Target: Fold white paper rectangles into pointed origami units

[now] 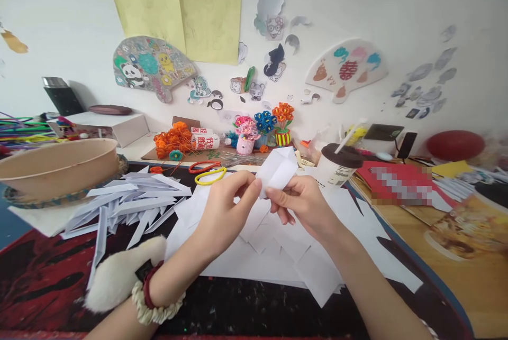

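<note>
Between my two hands, above the table, is a small piece of folded white paper (278,168) with crease lines across it. My left hand (234,202) pinches its lower left edge between thumb and fingers. On the other side, my right hand (299,200) grips the lower right part, thumb in front and fingers behind. Beneath both hands lie loose sheets of white paper (254,260), overlapping one another. To the left is a heap of narrow folded paper strips (138,200). A white fluffy object (125,271) rests beside my left forearm.
A large tan bowl (59,163) stands at the left. A lidded drink cup (339,163) with a straw is behind my right hand. Yellow (210,175) and orange loops lie ahead, before pipe-cleaner flowers (264,126). A paper bucket (472,223) and red packet (400,184) sit right.
</note>
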{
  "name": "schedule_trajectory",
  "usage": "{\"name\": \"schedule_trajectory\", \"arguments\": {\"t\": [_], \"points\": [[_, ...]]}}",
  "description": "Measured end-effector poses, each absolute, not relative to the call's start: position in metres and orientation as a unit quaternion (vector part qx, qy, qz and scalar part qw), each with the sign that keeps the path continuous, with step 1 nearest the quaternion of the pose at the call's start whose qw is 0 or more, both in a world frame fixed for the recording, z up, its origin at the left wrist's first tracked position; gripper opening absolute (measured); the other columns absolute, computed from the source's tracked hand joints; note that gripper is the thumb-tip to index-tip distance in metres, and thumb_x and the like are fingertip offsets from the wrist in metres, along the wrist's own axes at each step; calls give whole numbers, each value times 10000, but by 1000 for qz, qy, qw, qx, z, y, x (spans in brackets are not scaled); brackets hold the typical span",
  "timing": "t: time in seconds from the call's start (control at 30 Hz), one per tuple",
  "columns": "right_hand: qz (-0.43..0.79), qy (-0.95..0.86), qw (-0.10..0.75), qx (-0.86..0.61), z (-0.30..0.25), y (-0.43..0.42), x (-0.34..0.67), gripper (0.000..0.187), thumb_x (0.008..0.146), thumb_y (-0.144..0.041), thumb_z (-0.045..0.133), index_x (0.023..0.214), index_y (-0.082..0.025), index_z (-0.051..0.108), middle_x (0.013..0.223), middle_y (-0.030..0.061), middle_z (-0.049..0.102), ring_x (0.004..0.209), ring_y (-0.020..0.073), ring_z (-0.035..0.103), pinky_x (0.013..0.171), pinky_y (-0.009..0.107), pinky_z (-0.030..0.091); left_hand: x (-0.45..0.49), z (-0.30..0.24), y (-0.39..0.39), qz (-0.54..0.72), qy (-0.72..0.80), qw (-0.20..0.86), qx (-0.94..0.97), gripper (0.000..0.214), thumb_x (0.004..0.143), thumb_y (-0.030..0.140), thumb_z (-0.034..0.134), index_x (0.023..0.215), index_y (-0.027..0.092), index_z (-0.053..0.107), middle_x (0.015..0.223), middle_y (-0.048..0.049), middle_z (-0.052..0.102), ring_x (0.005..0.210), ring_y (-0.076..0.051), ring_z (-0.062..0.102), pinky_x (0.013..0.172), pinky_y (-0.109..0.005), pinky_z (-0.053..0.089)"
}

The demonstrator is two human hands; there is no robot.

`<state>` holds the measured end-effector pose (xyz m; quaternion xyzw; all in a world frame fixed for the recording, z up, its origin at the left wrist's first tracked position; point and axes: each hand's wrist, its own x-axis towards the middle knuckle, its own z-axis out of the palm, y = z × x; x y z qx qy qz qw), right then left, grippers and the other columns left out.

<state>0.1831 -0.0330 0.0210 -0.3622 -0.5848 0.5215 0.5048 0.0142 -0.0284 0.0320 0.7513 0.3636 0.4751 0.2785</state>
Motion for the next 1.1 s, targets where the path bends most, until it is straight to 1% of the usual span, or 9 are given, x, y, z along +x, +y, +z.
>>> {"name": "schedule_trajectory", "arguments": {"t": [0.2,0.27,0.33,0.43,0.5,0.6,0.7,0.8,1.1], "points": [[520,-604,480,-366,19,-30,183,368,770,-484,715,715,-124,665,602,37,632,418,94,533,367,209,366,13,34,-25,490,382,249,743,237,904,241,478,696,156,551,666,13,529,616,-103,465,580,-215,363],[526,-625,451,-360,21,-28,188,456,779,-572,668,797,-117,667,702,72,660,523,125,592,464,240,443,9,37,-23,486,391,252,740,260,900,258,470,671,154,536,653,13,512,605,-106,451,564,-217,354],[511,-609,475,-378,24,-25,195,513,803,-635,598,856,-128,651,726,77,657,651,162,630,575,268,487,3,41,-18,456,397,275,747,277,893,287,468,655,155,520,634,18,481,587,-108,434,542,-220,339],[468,-607,502,-401,30,-20,207,488,828,-606,584,1021,-162,648,931,89,667,835,184,626,721,302,499,-8,44,-7,354,384,330,787,278,871,288,474,629,153,507,629,23,472,563,-102,424,523,-219,325],[456,-639,450,-424,28,-17,211,393,797,-510,671,993,-170,667,922,70,674,805,175,613,698,288,481,-14,43,-1,282,375,345,813,265,858,279,485,628,151,514,609,32,458,561,-98,412,525,-217,313],[463,-659,371,-462,14,-14,212,278,742,-406,726,821,-141,691,808,68,690,706,170,607,625,277,458,-23,38,4,197,371,330,845,254,853,280,500,645,145,552,583,38,452,571,-97,388,526,-217,290],[458,-654,348,-490,-6,-11,209,211,717,-330,723,792,-135,696,786,73,701,696,180,618,627,288,462,-27,30,4,150,368,332,856,227,858,288,504,745,142,637,673,13,566,618,-106,450,557,-212,329],[421,-660,352,-513,-18,-12,206,155,736,-292,688,777,-143,698,769,66,698,686,176,618,648,298,477,-28,20,5,138,383,342,847,199,846,299,536,855,162,679,738,-2,616,649,-118,496,576,-214,362],[435,-674,297,-518,-15,-18,210,132,769,-298,686,839,-188,706,799,28,687,722,157,606,668,277,488,-20,-6,-3,158,428,296,839,114,786,154,565,844,198,653,782,19,634,647,-115,511,596,-232,376]]}}
